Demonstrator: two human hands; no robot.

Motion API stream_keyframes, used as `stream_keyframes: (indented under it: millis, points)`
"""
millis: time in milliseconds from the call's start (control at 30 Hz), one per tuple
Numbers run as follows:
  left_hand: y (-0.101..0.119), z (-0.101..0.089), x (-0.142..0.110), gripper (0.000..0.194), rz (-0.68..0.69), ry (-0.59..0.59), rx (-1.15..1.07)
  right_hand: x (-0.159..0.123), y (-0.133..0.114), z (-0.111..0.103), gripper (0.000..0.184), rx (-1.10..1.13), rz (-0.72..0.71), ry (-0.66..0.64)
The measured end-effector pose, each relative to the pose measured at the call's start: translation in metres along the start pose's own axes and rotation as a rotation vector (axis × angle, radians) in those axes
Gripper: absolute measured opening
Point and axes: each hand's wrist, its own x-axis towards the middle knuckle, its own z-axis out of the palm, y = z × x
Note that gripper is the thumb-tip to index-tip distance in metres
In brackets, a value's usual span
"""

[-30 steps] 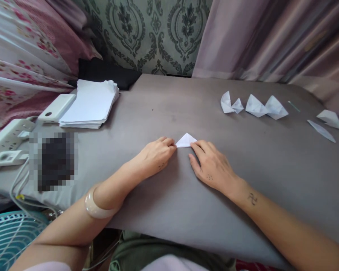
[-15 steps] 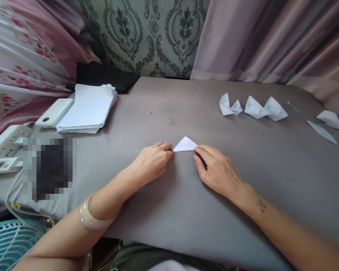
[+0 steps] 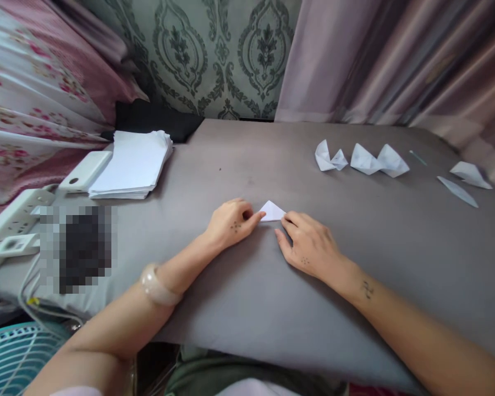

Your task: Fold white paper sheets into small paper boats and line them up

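Note:
A small white folded paper triangle (image 3: pixel 273 210) lies on the grey table with its peak pointing away from me. My left hand (image 3: pixel 234 221) has the triangle's left corner, its thumb stretched over the front face and its other fingers curled behind. At the right corner, the fingertips of my right hand (image 3: pixel 307 242) press the paper down, while that thumb rests apart, nearer to me. Part of the left corner is hidden under my left thumb.
Several folded white paper shapes, among them a folded piece (image 3: pixel 379 160), stand at the back right. A paper stack (image 3: pixel 134 162) lies at the left beside a white box (image 3: pixel 86 171) and a power strip (image 3: pixel 14 223). A fan (image 3: pixel 22 360) is at lower left.
My left hand has turned and its thumb has come over the front of the paper's left corner. My right hand stays at the right corner. The view has shifted slightly.

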Motion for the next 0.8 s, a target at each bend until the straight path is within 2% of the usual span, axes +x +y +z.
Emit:
stream_keyframes:
  millis: [133,267,367,433,500,533,600,667,733,800]
  points:
    - [0.001,0.011,0.017,0.037,-0.068,0.06,-0.074,-0.001,0.0,0.001,0.029,0.017,-0.008,0.01]
    - [0.005,0.017,0.023,0.026,-0.186,0.023,-0.194,-0.001,0.003,0.005,0.029,0.109,-0.027,0.021]
    - [0.009,0.021,0.02,0.026,-0.278,0.046,-0.376,0.002,0.008,0.01,0.028,0.271,0.008,0.119]
    - [0.013,0.021,0.017,0.025,-0.298,0.079,-0.574,0.006,0.012,0.013,0.027,0.436,0.108,0.28]
    - [0.02,0.02,0.016,0.025,-0.287,0.135,-0.846,0.013,0.016,0.014,0.024,0.657,0.292,0.442]
    - [0.024,0.019,0.016,0.027,-0.271,0.155,-0.986,0.016,0.017,0.014,0.024,0.796,0.388,0.478]
    - [0.033,0.018,0.017,0.031,-0.229,0.136,-1.201,0.021,0.017,0.012,0.029,1.101,0.531,0.432]
    - [0.041,0.021,0.02,0.03,-0.202,0.069,-1.317,0.024,0.014,0.01,0.036,1.339,0.575,0.34]
    - [0.048,0.028,0.024,0.029,-0.212,0.028,-1.403,0.025,0.01,0.008,0.04,1.441,0.585,0.329]
    - [0.05,0.036,0.026,0.03,-0.244,0.014,-1.488,0.024,0.008,0.009,0.041,1.458,0.611,0.38]
